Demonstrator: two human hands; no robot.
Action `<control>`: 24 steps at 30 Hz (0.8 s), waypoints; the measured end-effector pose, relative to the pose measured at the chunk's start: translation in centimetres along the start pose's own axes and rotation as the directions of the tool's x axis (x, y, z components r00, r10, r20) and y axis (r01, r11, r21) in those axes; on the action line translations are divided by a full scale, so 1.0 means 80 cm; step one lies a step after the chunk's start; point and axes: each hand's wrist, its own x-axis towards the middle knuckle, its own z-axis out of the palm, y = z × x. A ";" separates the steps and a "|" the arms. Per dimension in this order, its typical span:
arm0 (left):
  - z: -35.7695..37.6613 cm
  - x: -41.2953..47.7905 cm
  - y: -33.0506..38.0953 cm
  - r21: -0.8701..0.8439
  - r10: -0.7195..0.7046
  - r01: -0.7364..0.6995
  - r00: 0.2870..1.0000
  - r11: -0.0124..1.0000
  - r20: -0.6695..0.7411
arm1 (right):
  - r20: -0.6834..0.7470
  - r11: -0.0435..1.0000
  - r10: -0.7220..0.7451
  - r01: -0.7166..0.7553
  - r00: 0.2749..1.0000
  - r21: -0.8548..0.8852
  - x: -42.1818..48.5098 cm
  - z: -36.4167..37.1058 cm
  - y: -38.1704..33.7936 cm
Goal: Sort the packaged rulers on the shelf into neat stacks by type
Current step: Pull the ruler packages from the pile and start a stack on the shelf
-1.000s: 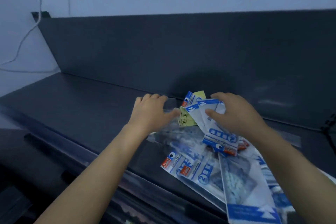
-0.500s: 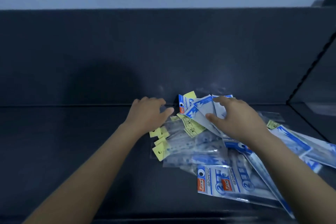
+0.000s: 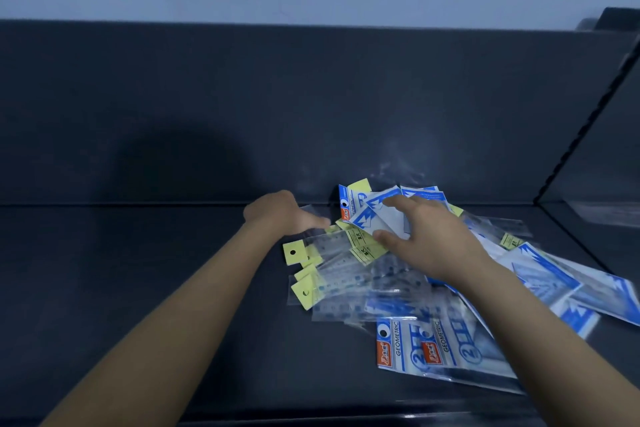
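A loose pile of packaged rulers lies on the dark shelf (image 3: 138,270), right of the middle. Clear packets with yellow header tags (image 3: 300,252) fan out at the pile's left. Blue packets marked GEOMETRIC (image 3: 433,347) lie at the front. Blue-and-white packets (image 3: 540,274) spread to the right. My left hand (image 3: 280,215) rests at the pile's left edge, thumb touching a clear packet; its fingertips are hidden. My right hand (image 3: 429,239) is spread over the top of the pile and pinches a blue-and-white packet (image 3: 381,218) between thumb and fingers.
A dark back panel (image 3: 311,97) rises right behind the pile. At the right a slanted side divider (image 3: 606,135) closes the bay. Bare shelf stretches left of the pile, and the shelf's front edge (image 3: 311,421) runs along the bottom.
The view has swung right and now faces the shelf squarely. Both hands stay on the pile; the yellow-tagged clear packets have come into sight at its left.
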 end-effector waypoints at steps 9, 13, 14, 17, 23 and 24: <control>-0.004 0.004 0.030 0.043 -0.187 0.183 0.976 0.982 0.112 | 0.014 0.998 -0.041 0.040 0.999 0.045 -0.001 -0.004 0.002; -0.005 0.006 0.033 0.062 -0.232 0.227 0.969 0.972 0.082 | 0.022 0.998 -0.037 0.036 0.999 0.052 -0.004 -0.004 0.010; -0.005 0.005 0.034 0.069 -0.240 0.235 0.968 0.970 0.070 | 0.029 0.998 -0.040 0.039 0.999 0.048 -0.005 -0.004 0.011; -0.008 0.007 0.036 0.087 -0.257 0.249 0.963 0.965 0.085 | 0.048 0.998 -0.046 0.043 0.998 0.052 -0.006 -0.005 0.014; -0.007 0.012 0.021 0.142 -0.220 0.230 0.972 0.963 -0.080 | 0.058 0.997 -0.059 0.056 0.997 0.053 -0.005 -0.006 0.020; -0.005 0.013 0.017 0.141 -0.197 0.210 0.975 0.968 -0.100 | 0.059 0.997 -0.060 0.057 0.996 0.056 -0.005 -0.006 0.021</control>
